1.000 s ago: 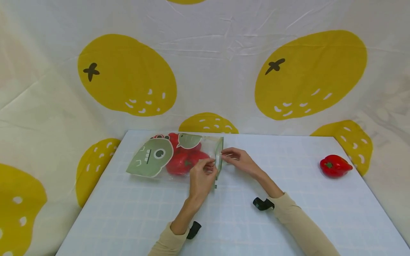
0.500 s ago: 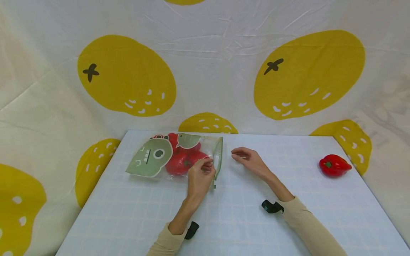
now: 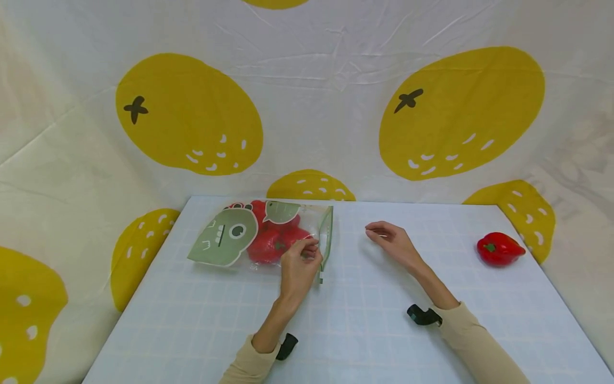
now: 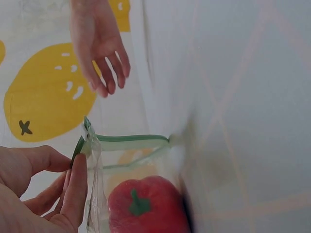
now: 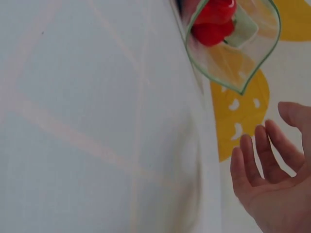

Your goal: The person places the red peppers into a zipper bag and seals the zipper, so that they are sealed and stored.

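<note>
A clear zip bag (image 3: 307,216) with a green one-eyed monster print lies on its side at the left of the table. Inside it are red peppers (image 3: 268,246), and one red pepper (image 4: 146,206) shows near the mouth in the left wrist view. My left hand (image 3: 299,266) pinches the bag's green upper edge between thumb and fingers. The bag's mouth (image 5: 242,92) gapes toward the right. My right hand (image 3: 393,242) is in the air right of the bag, touching nothing, its fingers relaxed (image 5: 265,150).
Another red pepper (image 3: 500,249) with a green stem lies near the table's right edge. The table (image 3: 355,330) wears a pale checked cloth. Behind it hangs a white curtain (image 3: 321,122) with big yellow fruit prints.
My right hand has let go of the bag's edge and moved right, away from it. The left hand keeps its hold, and the bag has barely moved.
</note>
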`<state>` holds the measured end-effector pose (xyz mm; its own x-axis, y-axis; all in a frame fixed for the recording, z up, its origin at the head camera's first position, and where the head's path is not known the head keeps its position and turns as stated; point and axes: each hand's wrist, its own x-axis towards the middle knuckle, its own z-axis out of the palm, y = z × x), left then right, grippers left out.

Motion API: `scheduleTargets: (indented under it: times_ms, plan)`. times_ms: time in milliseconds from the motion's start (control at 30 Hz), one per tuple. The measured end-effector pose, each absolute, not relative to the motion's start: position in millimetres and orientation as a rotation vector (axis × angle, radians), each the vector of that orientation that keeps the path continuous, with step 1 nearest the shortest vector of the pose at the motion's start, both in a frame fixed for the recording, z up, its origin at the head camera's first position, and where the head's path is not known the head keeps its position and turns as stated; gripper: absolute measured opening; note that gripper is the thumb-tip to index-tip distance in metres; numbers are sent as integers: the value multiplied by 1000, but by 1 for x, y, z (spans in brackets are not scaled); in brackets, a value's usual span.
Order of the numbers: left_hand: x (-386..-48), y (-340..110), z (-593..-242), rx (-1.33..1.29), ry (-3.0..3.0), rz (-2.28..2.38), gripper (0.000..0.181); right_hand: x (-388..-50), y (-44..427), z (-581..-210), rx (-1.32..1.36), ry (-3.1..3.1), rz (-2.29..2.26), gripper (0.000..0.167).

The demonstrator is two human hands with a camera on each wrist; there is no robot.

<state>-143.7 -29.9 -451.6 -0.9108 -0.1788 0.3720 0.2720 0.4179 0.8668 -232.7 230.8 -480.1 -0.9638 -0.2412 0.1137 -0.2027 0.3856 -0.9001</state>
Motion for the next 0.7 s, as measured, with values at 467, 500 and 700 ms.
scheduleTargets:
  times_ms: [467,500,700]
  plan:
    - [-142,-32,-452,-82,-2278,-1507,24,-224,260,-470,-350,2664,-1769,33]
    - [-142,-32,-452,-82,-2277,-1507,24,-223,262,-469,-343,2670,-1775,33]
    - [-142,-32,-454,-89,-2270,-1505,22,-218,278,-467,-248,2743,-1744,38]
